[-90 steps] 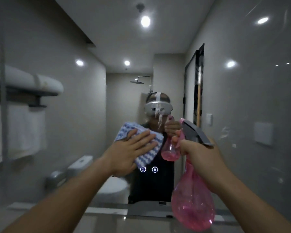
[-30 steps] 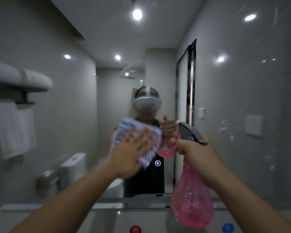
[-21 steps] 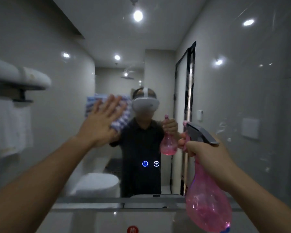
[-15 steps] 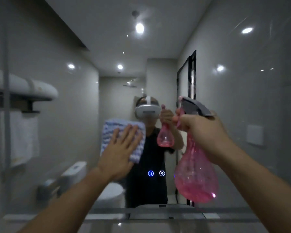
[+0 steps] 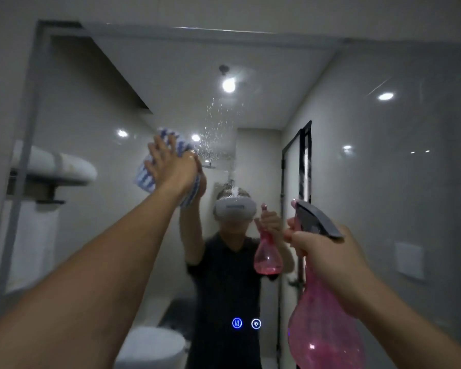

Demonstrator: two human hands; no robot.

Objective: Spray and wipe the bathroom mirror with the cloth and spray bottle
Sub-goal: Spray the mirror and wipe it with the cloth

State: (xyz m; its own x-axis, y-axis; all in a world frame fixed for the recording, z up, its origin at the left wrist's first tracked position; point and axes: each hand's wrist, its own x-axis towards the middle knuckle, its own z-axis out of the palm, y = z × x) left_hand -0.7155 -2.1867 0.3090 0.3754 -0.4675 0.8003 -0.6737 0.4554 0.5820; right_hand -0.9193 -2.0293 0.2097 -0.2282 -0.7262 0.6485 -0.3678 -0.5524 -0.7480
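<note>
Overhead, left fingers (image 5: 155, 155) flatten cloth (image 5: 143, 177) (on mirror (image 5: 383, 182)); right hand (image 5: 325, 257) grips bottle (image 5: 322, 328).

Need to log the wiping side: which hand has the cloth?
The left hand, raised and pressing the blue-and-white cloth flat against the mirror; the right hand grips the pink spray bottle instead.

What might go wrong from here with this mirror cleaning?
The droplets sit above and right of the cloth under the left hand, so they may run down and streak the mirror before being wiped. Runs might reach the lit touch buttons lower down.
</note>
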